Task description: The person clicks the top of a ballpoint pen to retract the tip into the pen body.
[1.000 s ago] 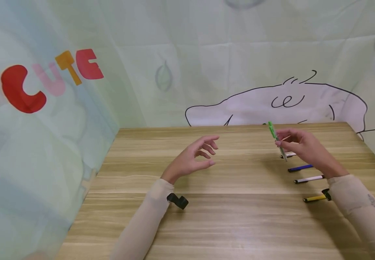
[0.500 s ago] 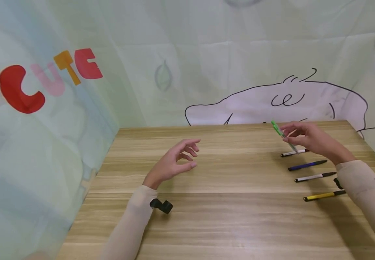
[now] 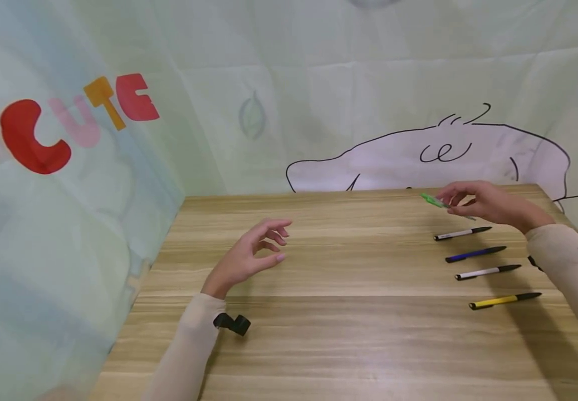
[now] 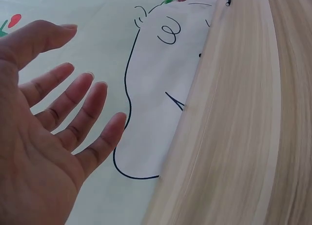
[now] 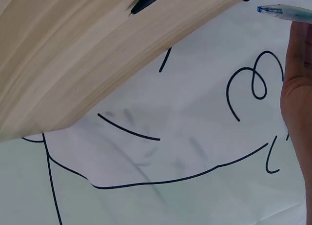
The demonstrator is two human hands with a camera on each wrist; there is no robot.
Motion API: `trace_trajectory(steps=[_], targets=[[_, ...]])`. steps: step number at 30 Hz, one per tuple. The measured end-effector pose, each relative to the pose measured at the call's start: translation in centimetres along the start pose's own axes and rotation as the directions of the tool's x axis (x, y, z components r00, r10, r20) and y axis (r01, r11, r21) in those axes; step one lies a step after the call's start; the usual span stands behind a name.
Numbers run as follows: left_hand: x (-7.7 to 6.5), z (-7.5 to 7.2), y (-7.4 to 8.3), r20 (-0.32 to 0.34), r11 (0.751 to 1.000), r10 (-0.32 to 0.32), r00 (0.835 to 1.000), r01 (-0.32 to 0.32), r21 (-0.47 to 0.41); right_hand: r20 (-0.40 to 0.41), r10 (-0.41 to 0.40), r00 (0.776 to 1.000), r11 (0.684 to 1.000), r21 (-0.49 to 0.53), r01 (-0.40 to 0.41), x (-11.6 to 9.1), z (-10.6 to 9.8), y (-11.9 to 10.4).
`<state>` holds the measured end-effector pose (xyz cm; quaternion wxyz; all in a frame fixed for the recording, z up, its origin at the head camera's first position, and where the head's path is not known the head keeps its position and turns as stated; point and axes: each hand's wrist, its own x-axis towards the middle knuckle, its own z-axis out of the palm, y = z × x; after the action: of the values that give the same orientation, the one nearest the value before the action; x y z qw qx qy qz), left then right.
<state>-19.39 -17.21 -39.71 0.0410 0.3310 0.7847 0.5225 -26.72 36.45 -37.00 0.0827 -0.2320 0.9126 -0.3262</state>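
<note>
Right hand (image 3: 489, 204) is pinching a green pen (image 3: 434, 200) around the table's (image 3: 349, 340) 2 o'clock; left hand (image 3: 241, 256) at 10, fingers (image 4: 68, 99) loosely spread.

The slim green-and-clear plastic pen (image 3: 433, 200) is farthest right; nearer lie a slim white-and-black pen (image 3: 454, 235), a slim blue-and-black pen (image 3: 469, 255), a second white-and-black pen (image 3: 484, 273) and a slim yellow-and-black pen (image 3: 501, 301). Streaky grain patterns the tan wooden table (image 3: 349, 328); black outlines mark the pale-green cloth backdrop (image 3: 309, 106).
</note>
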Motion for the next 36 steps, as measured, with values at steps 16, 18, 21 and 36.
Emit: trace_trajectory(steps=[16, 18, 21, 36], targets=[[-1.5, -0.7, -0.7, -0.002, 1.0, 0.002, 1.0, -0.002, 0.017, 0.12, -0.01, 0.993, 0.999, -0.041, 0.015, 0.9, -0.7, 2.6], [-1.7, -0.9, -0.8, -0.005, 1.0, 0.0, 1.0, 0.0, 0.013, 0.136, -0.009, 0.991, 0.998, -0.062, 0.018, 1.1, -0.6, 3.1], [-2.0, -1.2, -0.9, -0.012, 1.0, 0.0, 1.0, 0.0, 0.009, 0.154, -0.045, 0.987, 0.994, -0.087, 0.059, 1.4, -0.5, 4.0], [-3.0, -1.7, -1.0, -0.018, 1.0, -0.019, 1.0, 0.019, 0.024, 0.148, -0.063, 0.987, 0.994, -0.078, 0.075, 1.5, 0.0, 5.3]])
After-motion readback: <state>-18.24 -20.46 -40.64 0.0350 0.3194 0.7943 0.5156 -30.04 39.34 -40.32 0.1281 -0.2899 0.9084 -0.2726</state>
